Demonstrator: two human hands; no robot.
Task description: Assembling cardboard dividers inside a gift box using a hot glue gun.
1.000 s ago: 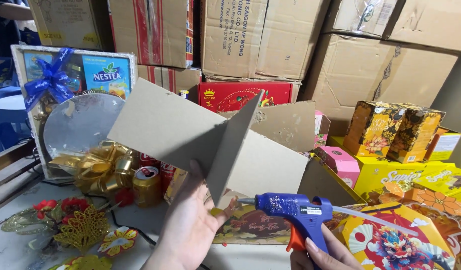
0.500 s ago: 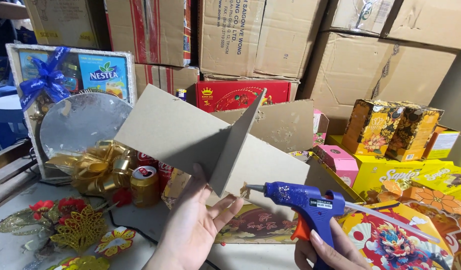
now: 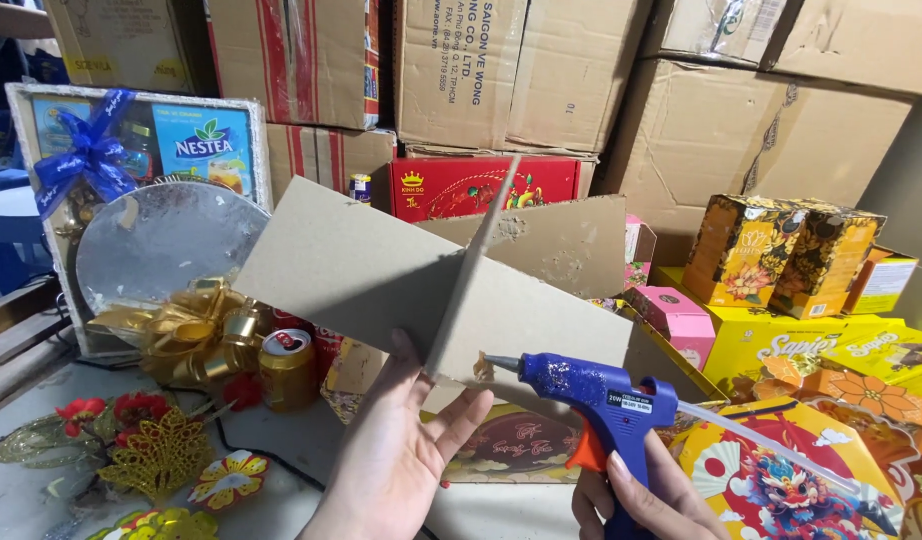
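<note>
My left hand (image 3: 401,450) holds up a grey-brown cardboard piece (image 3: 381,280) from below; a second board (image 3: 566,245) crosses it in a slot, and their joint runs up the middle. A blue hot glue gun (image 3: 596,395) with an orange trigger is gripped by my right hand (image 3: 636,500). Its metal nozzle points left and sits at the lower end of the cardboard joint. A clear glue stick sticks out of the gun's back toward the right.
Stacked brown cartons (image 3: 501,70) fill the back. A wrapped gift basket with blue bow (image 3: 91,160) and gold ribbon (image 3: 186,325) stands at left, a drink can (image 3: 286,365) beside it. Gold and red paper flowers (image 3: 151,455) lie on the table. Yellow and patterned gift boxes (image 3: 781,255) crowd the right.
The glue gun has moved right and slightly down, its nozzle now at the lower end of the cardboard joint. My left hand still holds the cardboard, which is slightly lower in view.
</note>
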